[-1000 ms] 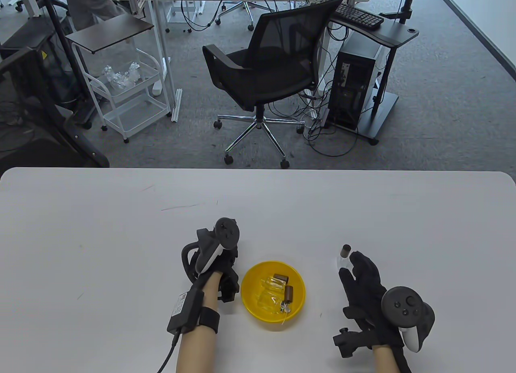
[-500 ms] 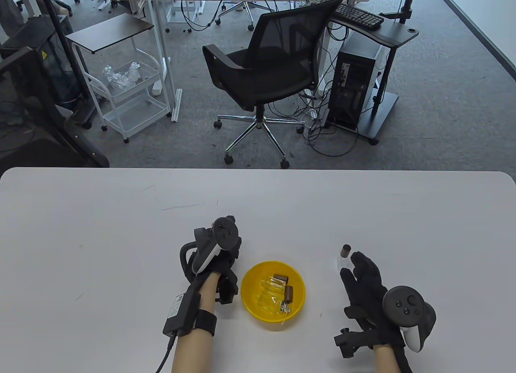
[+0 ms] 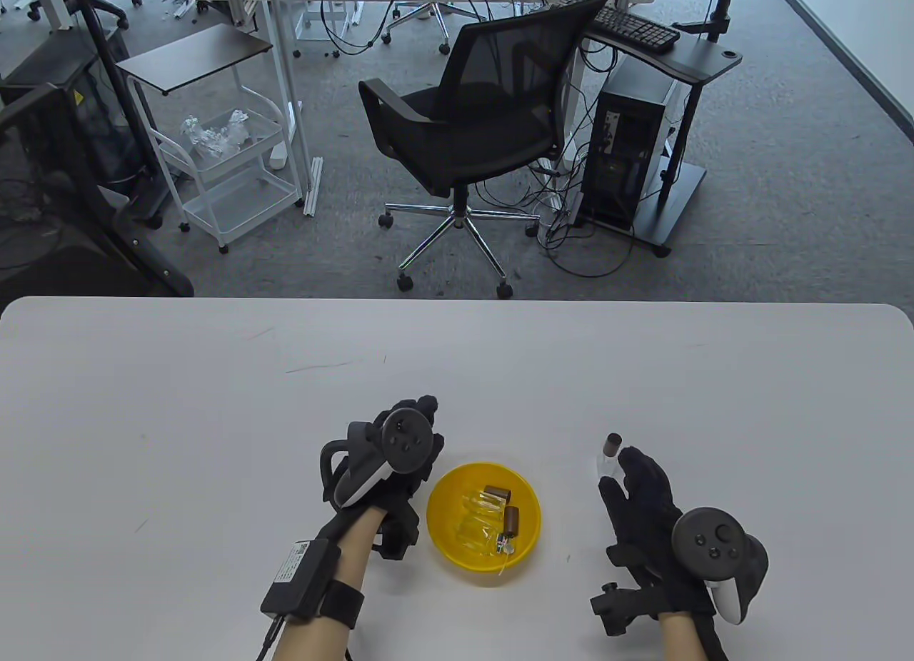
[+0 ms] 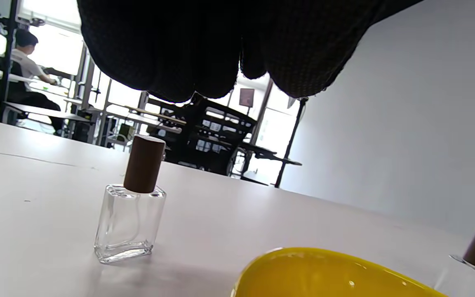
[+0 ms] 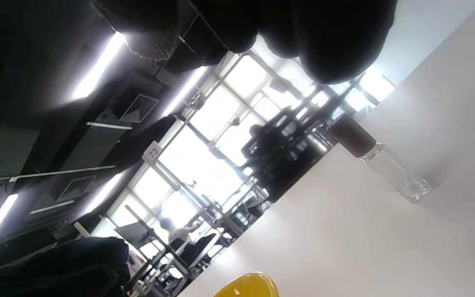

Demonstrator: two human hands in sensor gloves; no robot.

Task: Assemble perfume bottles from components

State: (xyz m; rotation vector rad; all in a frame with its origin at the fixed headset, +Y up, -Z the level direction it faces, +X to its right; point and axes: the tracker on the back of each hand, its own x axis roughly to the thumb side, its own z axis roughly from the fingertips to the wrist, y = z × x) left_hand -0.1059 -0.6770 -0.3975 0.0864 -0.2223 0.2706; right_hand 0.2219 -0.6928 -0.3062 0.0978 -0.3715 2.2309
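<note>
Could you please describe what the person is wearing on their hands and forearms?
Both hands wear black knit sensor gloves. The left hand and right hand each carry a dark grey tracker with a white handle and round buttons on the back. A black box with a white label and a trailing cable is strapped to the left forearm. No sleeves show.

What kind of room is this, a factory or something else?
Most likely an office or lab workspace, not a factory: a swivel chair on grey carpet, a keyboard above a desktop computer, and more desks behind. The white table serves as a small workbench.
</note>
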